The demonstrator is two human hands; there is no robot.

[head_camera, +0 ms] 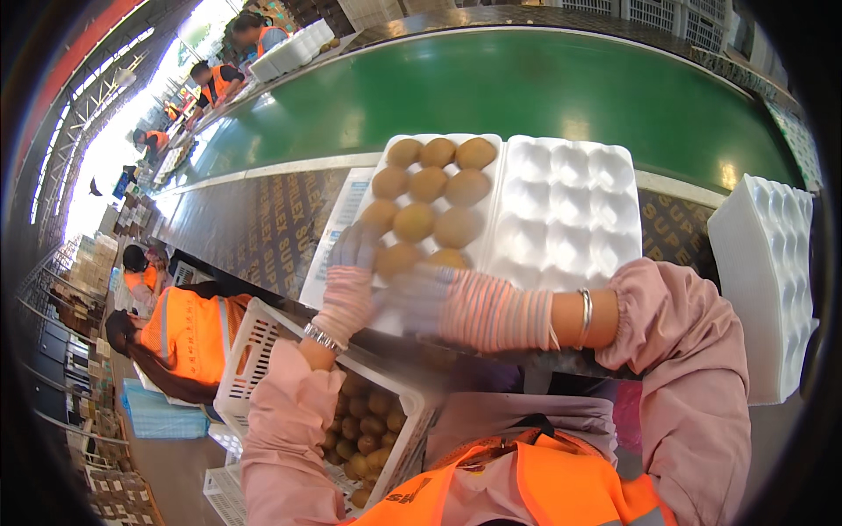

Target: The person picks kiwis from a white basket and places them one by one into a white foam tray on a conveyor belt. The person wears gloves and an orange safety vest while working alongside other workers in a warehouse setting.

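A white foam fruit tray (pixel 493 243) with two halves lies at the edge of the green belt. Brown kiwifruit (pixel 428 184) sit in rows of cups in its left half. The right half (pixel 569 210) shows bare moulded cups. My left hand (pixel 353 263), in a striped knit glove, rests by the left rim, fingers stretched along the nearest fruit. Over the front row is my right hand (pixel 431 296), gloved alike and blurred by motion. Both hands partly cover the front fruit; whether either grips one is hidden.
Below my left forearm stands a white plastic crate (pixel 411 421) of loose kiwifruit. A tall stack of foam trays (pixel 763 289) rises at right. The green conveyor belt (pixel 460 85) runs behind. Close at left sits a person in an orange vest (pixel 194 335); several others work farther off.
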